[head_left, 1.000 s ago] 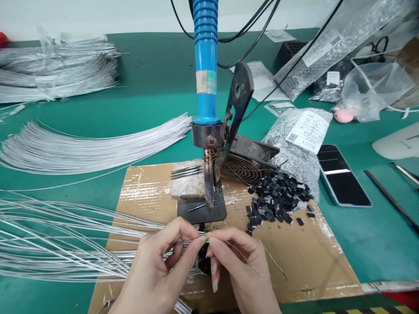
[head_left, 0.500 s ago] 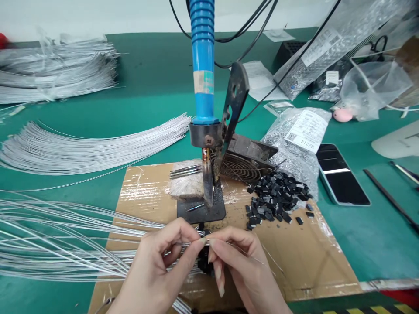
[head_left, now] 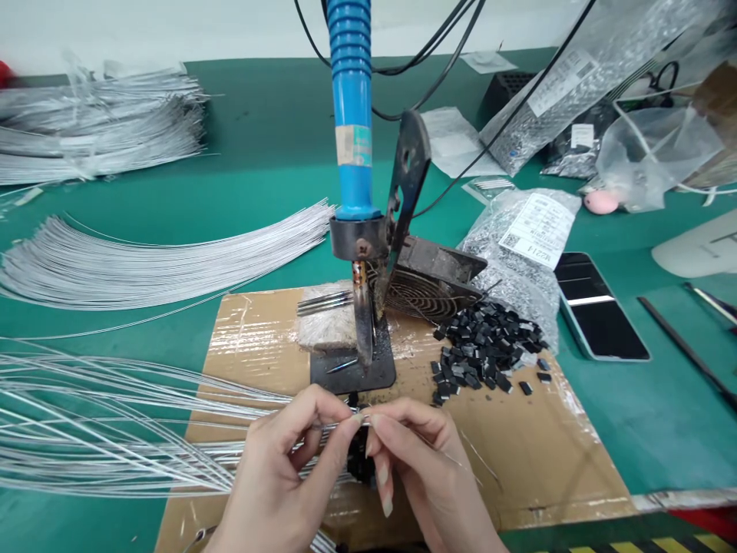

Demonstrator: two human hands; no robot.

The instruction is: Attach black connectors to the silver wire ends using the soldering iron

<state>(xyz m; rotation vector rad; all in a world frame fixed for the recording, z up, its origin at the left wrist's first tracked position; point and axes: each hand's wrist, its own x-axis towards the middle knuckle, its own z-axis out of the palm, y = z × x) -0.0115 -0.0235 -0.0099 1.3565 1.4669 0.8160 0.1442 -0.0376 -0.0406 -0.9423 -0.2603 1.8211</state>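
My left hand [head_left: 288, 476] is closed around a bundle of thin silver wires [head_left: 104, 422] that fan out to the left over the cardboard sheet [head_left: 541, 468]. Thumb and forefinger pinch the wire ends. My right hand [head_left: 426, 468] meets it fingertip to fingertip and pinches the same wire ends; a thin wire trails off to its right. Small black parts [head_left: 360, 457] lie under the two hands. Just beyond stands a blue-handled soldering iron [head_left: 352, 115] clamped upright, its tip pointing down onto a black base plate [head_left: 352, 375].
A heap of small black parts [head_left: 487, 349] lies right of the iron. Behind it sit a metal stand with a grille [head_left: 429, 288] and a labelled bag [head_left: 533, 238]. A phone [head_left: 599, 307] lies at the right. More wire bundles [head_left: 150, 261] lie on the green table [head_left: 259, 138].
Both hands stay pinched together on the wire ends; the right hand's fingers have shifted slightly. The view has drifted a little.
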